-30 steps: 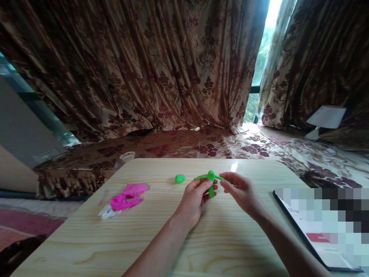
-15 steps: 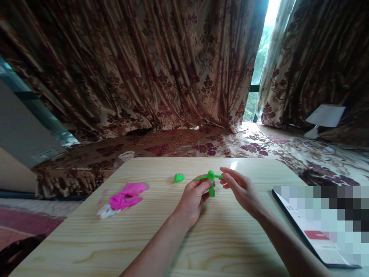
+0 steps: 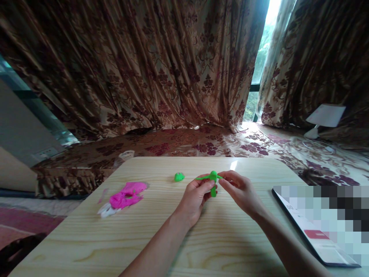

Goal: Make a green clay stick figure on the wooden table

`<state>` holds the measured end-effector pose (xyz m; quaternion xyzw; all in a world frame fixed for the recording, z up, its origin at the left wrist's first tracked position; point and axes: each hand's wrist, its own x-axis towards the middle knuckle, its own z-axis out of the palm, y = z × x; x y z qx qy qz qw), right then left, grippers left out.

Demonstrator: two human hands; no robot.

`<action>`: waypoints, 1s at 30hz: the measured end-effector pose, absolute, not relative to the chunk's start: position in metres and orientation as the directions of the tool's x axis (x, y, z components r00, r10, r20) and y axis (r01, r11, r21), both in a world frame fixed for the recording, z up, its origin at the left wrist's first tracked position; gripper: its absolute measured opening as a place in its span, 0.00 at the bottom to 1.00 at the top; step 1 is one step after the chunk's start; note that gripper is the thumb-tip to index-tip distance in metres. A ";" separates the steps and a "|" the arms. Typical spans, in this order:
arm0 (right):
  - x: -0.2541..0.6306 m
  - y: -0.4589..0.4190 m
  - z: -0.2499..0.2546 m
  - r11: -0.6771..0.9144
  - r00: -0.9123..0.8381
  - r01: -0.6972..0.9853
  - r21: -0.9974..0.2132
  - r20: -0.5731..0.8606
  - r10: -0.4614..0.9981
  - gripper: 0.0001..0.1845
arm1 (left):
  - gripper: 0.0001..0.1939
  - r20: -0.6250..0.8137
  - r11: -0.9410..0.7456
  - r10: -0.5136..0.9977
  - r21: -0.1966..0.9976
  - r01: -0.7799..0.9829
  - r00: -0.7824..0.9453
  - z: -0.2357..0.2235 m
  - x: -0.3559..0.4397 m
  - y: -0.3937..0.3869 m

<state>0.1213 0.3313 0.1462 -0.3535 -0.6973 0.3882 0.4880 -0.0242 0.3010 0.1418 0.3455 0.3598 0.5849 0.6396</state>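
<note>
Left hand: thumb and fingers clamped on middle of green figure, round top above grip, stub below. Right hand: fingertips pinched on figure's thin right strand. Green lump farther left, on table.

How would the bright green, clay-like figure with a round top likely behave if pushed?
The bright green, clay-like figure with a round top would probably bend at its thin side strips. Stood up, it might tip, since the round top sits on a narrow body. It's likely light: the left hand pinches it between thumb and fingers.
</note>
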 end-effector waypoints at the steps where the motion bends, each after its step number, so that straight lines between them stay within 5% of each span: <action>1: 0.121 0.331 0.146 0.449 -0.272 0.121 -0.885 0.405 0.873 0.12 | 0.14 -0.052 0.074 0.997 0.864 -0.497 0.058 0.142 -0.024 0.301; 11: 0.120 0.334 0.144 0.468 -0.255 0.143 -0.872 0.424 0.869 0.11 | 0.13 -0.076 0.072 0.997 0.898 -0.435 0.008 0.144 -0.022 0.301; 23: 0.122 0.333 0.145 0.328 -0.338 0.175 -0.928 0.256 0.906 0.14 | 0.13 -0.064 0.043 0.997 0.909 -0.415 -0.037 0.144 -0.027 0.303; 30: 0.123 0.332 0.148 0.393 -0.291 0.187 -0.900 0.331 0.898 0.12 | 0.14 -0.079 0.046 0.995 0.900 -0.433 -0.058 0.143 -0.027 0.304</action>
